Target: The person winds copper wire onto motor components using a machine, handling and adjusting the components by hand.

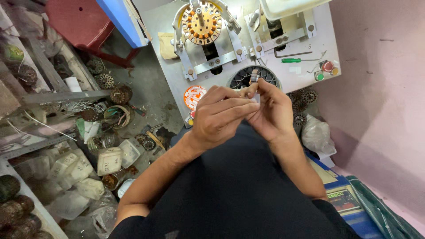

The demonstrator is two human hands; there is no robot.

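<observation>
My two hands meet in front of my chest over a grey machine table [168, 26]. My right hand [272, 110] pinches a small metal-and-copper part [254, 78] upright between thumb and fingertips. My left hand [219, 117] lies across it, fingers curled onto the same part or onto something thin at its base; I cannot tell which. Just behind the hands a dark slotted stator ring [248, 76] sits in the table. Farther back a stator with copper coils [203, 22] is clamped in a metal fixture.
A green-handled screwdriver [297, 60], a hex key [290, 54] and round push buttons [326, 67] lie on the table's right side. Wound stators, white plastic boxes [109, 160] and wire scraps litter the floor at left. A pink wall stands at right; a red stool [84, 22] at back left.
</observation>
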